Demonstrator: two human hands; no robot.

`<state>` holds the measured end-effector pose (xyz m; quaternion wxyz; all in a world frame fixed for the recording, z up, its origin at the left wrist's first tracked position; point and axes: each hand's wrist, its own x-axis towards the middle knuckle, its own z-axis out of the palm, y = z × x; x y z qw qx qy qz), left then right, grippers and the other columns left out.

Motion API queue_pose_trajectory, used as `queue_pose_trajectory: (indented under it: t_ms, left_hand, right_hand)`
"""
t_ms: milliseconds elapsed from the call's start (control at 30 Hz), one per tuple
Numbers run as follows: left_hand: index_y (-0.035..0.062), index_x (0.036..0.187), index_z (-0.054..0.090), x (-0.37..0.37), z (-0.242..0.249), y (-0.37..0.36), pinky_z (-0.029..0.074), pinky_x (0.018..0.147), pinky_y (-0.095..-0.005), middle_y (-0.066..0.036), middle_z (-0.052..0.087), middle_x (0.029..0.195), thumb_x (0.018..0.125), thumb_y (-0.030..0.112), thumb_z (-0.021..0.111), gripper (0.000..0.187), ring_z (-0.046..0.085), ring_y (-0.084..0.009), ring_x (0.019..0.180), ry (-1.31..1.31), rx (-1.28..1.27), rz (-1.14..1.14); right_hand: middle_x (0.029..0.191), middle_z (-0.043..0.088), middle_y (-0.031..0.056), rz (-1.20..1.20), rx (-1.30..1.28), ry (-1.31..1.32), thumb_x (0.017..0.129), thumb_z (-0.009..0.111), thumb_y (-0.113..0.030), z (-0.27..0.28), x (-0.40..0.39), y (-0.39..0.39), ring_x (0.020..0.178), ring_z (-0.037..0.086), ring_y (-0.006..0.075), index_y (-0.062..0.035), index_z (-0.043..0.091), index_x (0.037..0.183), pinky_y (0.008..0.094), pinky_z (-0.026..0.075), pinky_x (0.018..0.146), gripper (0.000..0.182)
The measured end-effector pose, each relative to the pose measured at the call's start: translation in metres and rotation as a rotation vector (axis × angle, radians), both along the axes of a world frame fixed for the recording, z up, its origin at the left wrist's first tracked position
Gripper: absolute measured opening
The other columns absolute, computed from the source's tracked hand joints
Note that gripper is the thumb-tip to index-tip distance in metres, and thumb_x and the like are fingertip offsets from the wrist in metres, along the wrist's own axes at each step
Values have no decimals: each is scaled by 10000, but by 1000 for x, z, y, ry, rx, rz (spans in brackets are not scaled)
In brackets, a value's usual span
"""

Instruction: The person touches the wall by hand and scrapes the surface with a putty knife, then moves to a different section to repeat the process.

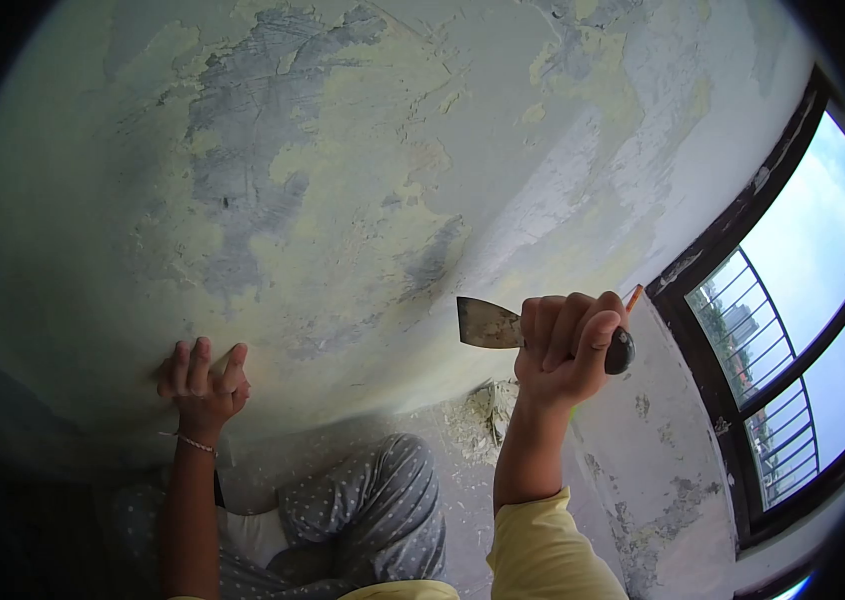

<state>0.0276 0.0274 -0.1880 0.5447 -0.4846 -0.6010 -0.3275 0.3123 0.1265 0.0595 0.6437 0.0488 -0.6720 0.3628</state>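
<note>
Positioning scraper near wall, towards its edge by the window; contact unclear | right hand: fingers closed round handle | left hand: fingers part-spread, apparently empty, seemingly bracing low | likely lining up; a stroke calls for angling blade wallward

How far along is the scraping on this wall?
Partly done, it seems. Grey patches show where the coating is gone, and rubble lies at the wall's foot. In hand: the right hand grips a scraper; the left hand is at the wall. Left: yellowish coating with ragged edges still surrounds the patches. I can't tell whether the blade touches the wall.
</note>
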Motion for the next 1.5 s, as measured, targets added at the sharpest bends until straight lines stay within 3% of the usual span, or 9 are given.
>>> queue_pose_trajectory:
  t_ms: [167, 300, 433, 600, 767, 1067, 1167, 1300, 1500]
  left_hand:
    - [326, 1241, 506, 1, 2, 0, 312, 988, -435, -47, 363, 1394, 870, 281, 481, 374, 312, -284, 1310, -4, 6, 18]
    - [326, 1237, 505, 2, -1, 1, 305, 989, -430, -45, 364, 1396, 862, 273, 490, 379, 312, -282, 1312, -27, 12, -19]
    - [329, 1239, 502, 1, -2, 0, 300, 992, -433, -46, 362, 1399, 854, 268, 494, 390, 311, -281, 1316, -7, -3, 13]
    - [327, 1240, 502, 0, 1, 1, 307, 992, -439, -48, 353, 1410, 855, 269, 489, 389, 298, -284, 1328, 6, 13, 28]
    - [320, 1239, 505, 1, 1, 1, 334, 980, -440, -50, 347, 1415, 865, 273, 478, 378, 294, -289, 1332, -4, 1, 22]
    - [314, 1247, 499, -1, -2, 3, 323, 994, -456, -61, 340, 1430, 883, 299, 457, 367, 280, -295, 1339, 11, 21, 16]
    - [315, 1254, 495, 1, 0, 1, 313, 1002, -456, -62, 340, 1430, 885, 290, 453, 372, 282, -297, 1336, -6, 5, 17]
    - [317, 1264, 491, -2, -5, 2, 303, 1009, -457, -64, 339, 1432, 889, 291, 449, 378, 283, -298, 1334, 1, -9, 19]
    - [320, 1278, 485, -2, -3, 2, 310, 1007, -453, -65, 335, 1435, 891, 301, 448, 389, 288, -300, 1332, 6, -2, 46]
  right_hand:
    - [422, 300, -41, 81, 326, 100, 981, 422, -413, 35, 27, -40, 336, 205, 39, -133, 308, 648, 210, 169, 338, 449]
    - [418, 296, -22, -125, -31, 28, 953, 540, -328, -6, -11, 15, 343, 214, 64, -137, 303, 640, 246, 174, 359, 436]
    - [419, 297, -33, -31, -86, 108, 954, 535, -338, 4, 6, 11, 336, 212, 58, -131, 298, 641, 243, 175, 360, 444]
    - [414, 283, -41, 76, 258, 143, 994, 420, -364, 29, 27, -17, 320, 185, 41, -140, 323, 655, 221, 160, 319, 418]
    - [429, 294, -42, -6, -157, 110, 930, 592, -245, -9, -4, 23, 348, 200, 47, -127, 316, 645, 243, 146, 379, 415]
    - [410, 268, -61, 26, 150, 173, 998, 409, -364, 17, 23, -12, 310, 181, 41, -149, 299, 649, 213, 162, 320, 424]
    - [412, 273, -41, -51, -54, 97, 979, 477, -327, -8, -3, 22, 320, 188, 43, -135, 300, 647, 230, 156, 335, 422]
    - [416, 282, -33, -65, -66, 17, 970, 501, -313, 0, -2, 12, 327, 185, 42, -130, 300, 651, 237, 156, 340, 419]
    - [426, 270, -38, 75, 84, 189, 962, 523, -272, 18, 8, -1, 335, 194, 46, -141, 304, 655, 233, 154, 345, 399]
